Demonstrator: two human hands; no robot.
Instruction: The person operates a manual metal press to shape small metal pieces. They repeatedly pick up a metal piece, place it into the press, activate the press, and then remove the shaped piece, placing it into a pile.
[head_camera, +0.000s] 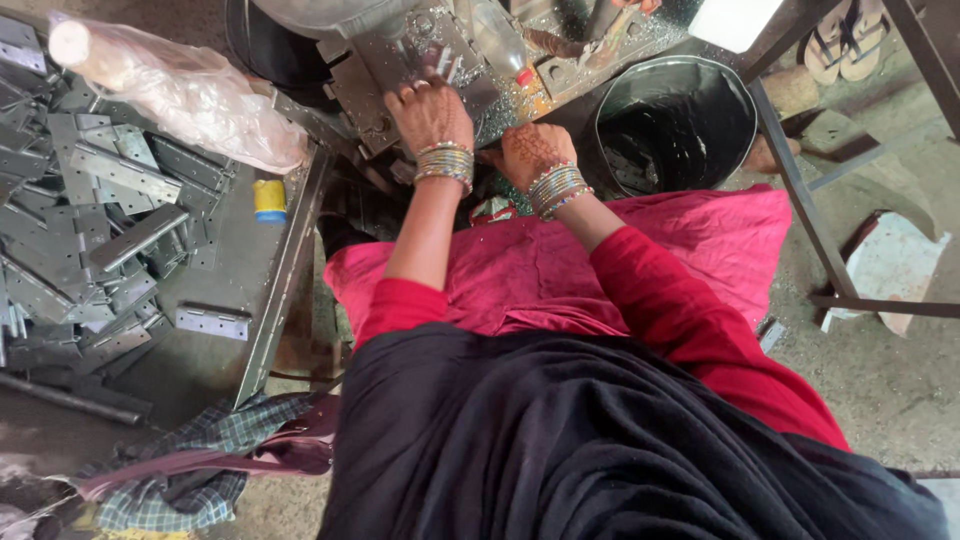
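Observation:
My left hand rests palm down on the grey metal bed of a machine, fingers spread over a flat metal part. My right hand is curled just below the machine's front edge; its fingers are hidden, so I cannot tell whether it holds anything. Both wrists carry stacks of bangles. A pink cloth covers my lap under both arms.
A metal tray at the left holds a heap of grey metal hinges, one hinge lying apart, a yellow spool and a plastic bag. A dark metal bucket stands right of the machine. A metal frame leg runs beside it.

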